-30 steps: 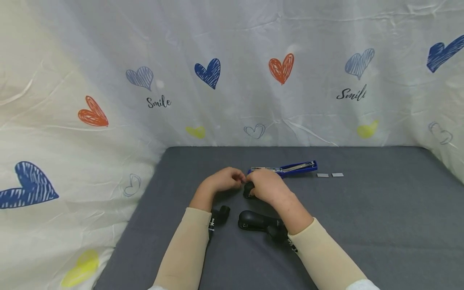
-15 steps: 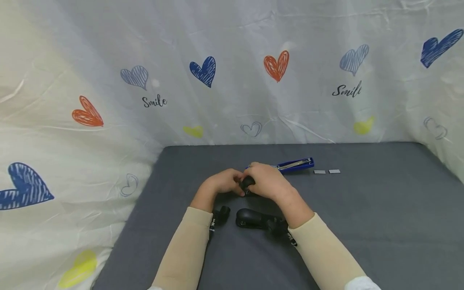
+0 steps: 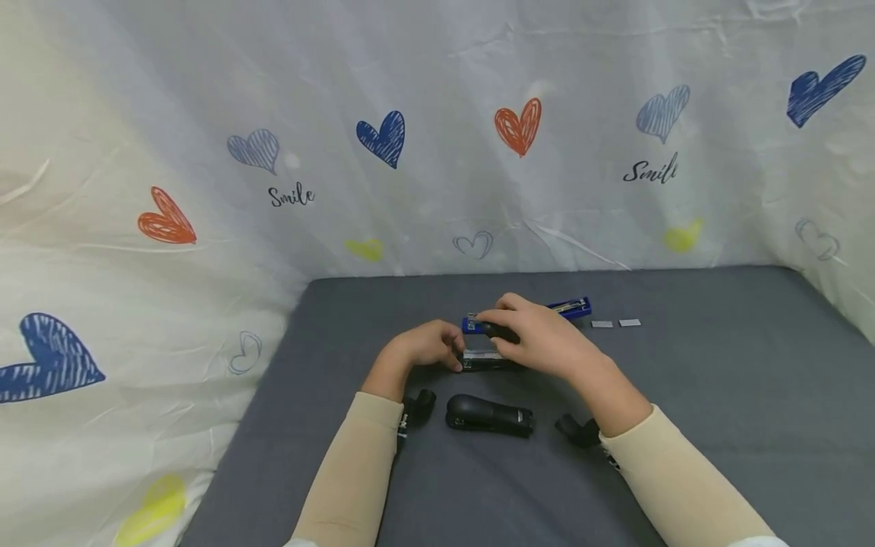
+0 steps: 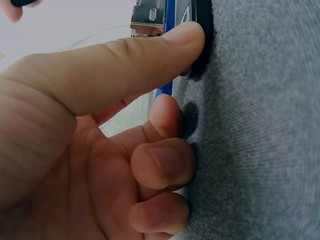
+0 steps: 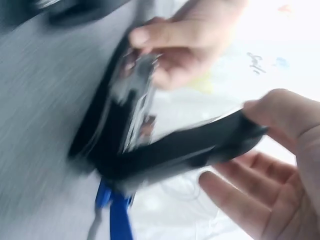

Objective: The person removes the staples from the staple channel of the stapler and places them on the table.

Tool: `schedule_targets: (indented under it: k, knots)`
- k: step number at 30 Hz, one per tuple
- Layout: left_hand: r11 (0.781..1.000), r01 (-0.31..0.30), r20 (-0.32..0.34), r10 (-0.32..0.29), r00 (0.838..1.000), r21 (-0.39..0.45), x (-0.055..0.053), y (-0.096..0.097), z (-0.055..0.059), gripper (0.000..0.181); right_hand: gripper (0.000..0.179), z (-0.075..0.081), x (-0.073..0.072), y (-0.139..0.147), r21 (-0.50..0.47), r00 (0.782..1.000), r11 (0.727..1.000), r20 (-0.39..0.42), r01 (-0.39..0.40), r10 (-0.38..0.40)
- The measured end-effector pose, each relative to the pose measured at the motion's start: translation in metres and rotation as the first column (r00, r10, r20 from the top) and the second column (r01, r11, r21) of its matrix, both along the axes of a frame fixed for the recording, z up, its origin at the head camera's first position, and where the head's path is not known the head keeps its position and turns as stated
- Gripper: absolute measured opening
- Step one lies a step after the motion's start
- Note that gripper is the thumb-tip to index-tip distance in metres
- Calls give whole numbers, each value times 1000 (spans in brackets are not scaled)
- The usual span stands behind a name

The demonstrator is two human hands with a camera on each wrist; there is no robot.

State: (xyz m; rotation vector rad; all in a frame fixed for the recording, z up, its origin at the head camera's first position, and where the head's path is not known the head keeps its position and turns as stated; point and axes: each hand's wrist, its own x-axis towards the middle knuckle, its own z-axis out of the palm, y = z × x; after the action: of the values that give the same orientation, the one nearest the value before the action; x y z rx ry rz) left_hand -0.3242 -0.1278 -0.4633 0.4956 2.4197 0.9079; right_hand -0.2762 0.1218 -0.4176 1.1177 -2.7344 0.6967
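Observation:
A black stapler (image 3: 484, 362) lies spread open near the middle of the grey table, its metal staple channel showing. My left hand (image 3: 424, 346) pinches the end of its base, thumb on top, as the right wrist view also shows. My right hand (image 3: 550, 339) holds the raised tip of the black upper arm (image 5: 195, 141) between thumb and fingers, swung up from the base. Just behind lies an opened blue stapler (image 3: 576, 307), partly hidden by the right hand. The right wrist view is blurred.
Nearer to me a second black stapler (image 3: 489, 416) lies closed. Two small pale grey strips (image 3: 602, 324) rest right of the blue stapler. Black camera mounts (image 3: 577, 431) hang under both wrists. A white curtain (image 3: 437, 190) with printed hearts borders the table's back and left.
My right hand has moved right and up, lifting the stapler's upper arm away from its base. My left hand has come to the base's end and stayed there.

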Motion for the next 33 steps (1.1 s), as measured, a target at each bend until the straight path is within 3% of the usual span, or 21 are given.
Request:
schedule_targets:
  k: [3,6,13,20,33]
  knots:
    - [1000,-6,14,6,1000,-1,2,0,-2,18,39,-4,5,14,-28,996,999,-85,37,-39]
    - [1000,-16,13,16,1000,-8,4,-1,-2,19,38,-6,8,24,-71,990,993,-97,93,-100]
    - [1000,-14,13,14,1000,-12,6,-5,-1,19,37,6,15,45,-46,981,980,7,193,-193]
    - [1000,-12,13,13,1000,-15,6,-3,6,21,36,24,19,67,28,950,957,120,288,-289]
    - [1000,-16,13,16,1000,13,4,-3,1,20,30,29,15,90,200,881,927,299,319,-367]
